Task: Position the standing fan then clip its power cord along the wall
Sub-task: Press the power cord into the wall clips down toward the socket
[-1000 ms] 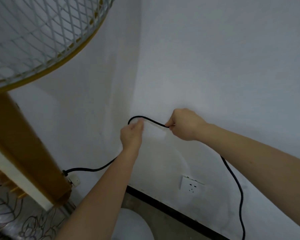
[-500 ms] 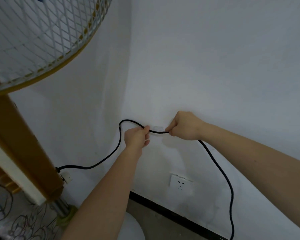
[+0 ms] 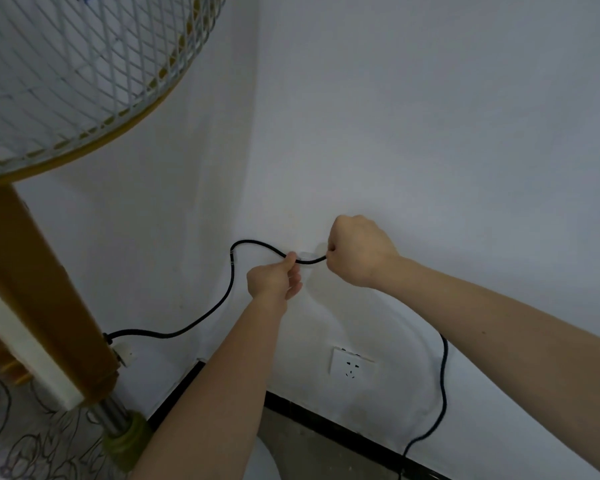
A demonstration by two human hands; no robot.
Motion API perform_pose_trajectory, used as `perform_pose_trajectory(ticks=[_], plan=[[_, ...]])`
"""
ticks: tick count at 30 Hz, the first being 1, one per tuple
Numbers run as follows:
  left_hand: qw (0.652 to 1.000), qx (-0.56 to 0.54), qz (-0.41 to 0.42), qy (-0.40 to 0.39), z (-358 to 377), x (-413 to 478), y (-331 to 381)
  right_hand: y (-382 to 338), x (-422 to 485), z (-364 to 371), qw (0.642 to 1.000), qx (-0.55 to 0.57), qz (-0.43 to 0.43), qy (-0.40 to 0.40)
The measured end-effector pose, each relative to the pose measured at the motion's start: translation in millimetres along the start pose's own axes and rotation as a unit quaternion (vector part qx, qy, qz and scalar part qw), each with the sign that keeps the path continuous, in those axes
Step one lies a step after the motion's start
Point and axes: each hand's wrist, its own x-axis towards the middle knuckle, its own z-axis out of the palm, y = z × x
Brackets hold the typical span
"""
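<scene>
The standing fan point(image 3: 42, 278) fills the left side, with a white wire grille, a yellow rim and a brown-yellow column. Its black power cord point(image 3: 222, 299) leaves the column's back, rises along the white wall, arcs over and passes between my hands. My left hand point(image 3: 274, 278) pinches the cord from below. My right hand point(image 3: 357, 251) is fisted on the cord just to the right. Between them a small clear clip point(image 3: 307, 255) sits on the wall with the cord across it. Past my right arm the cord hangs down to the floor.
A white wall socket point(image 3: 352, 365) sits low on the wall below my hands. A black skirting strip point(image 3: 326, 420) runs along the wall's foot. The room corner lies just left of the cord's arc. A patterned cloth point(image 3: 21, 441) lies at the lower left.
My left hand has slid right along the cord toward my right hand. The cord's arc has widened to the left, and the stretch between my hands now dips across the clip.
</scene>
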Motion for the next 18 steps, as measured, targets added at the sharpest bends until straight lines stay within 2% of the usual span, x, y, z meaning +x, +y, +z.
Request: perform_pose_trajectory(ticks=[4, 7, 10, 14, 18], plan=[[1.000, 0.002, -0.007, -0.015, -1, -1, 3, -8, 3, -1, 0.999, -0.025, -0.028, 0.009], [0.998, -0.014, -0.043, -0.051, -3, -2, 5, -11, 8, -3, 0.998, -0.043, -0.039, 0.004], [0.996, -0.018, -0.050, -0.077, -4, -4, 6, -11, 16, -7, 0.998, -0.057, -0.031, 0.005], [0.997, 0.008, -0.034, -0.073, -4, -5, 8, -11, 25, -11, 0.998, -0.054, -0.023, 0.016], [0.995, -0.017, -0.051, -0.083, -1, -6, 12, -8, 32, -15, 0.998, -0.050, -0.014, 0.022]])
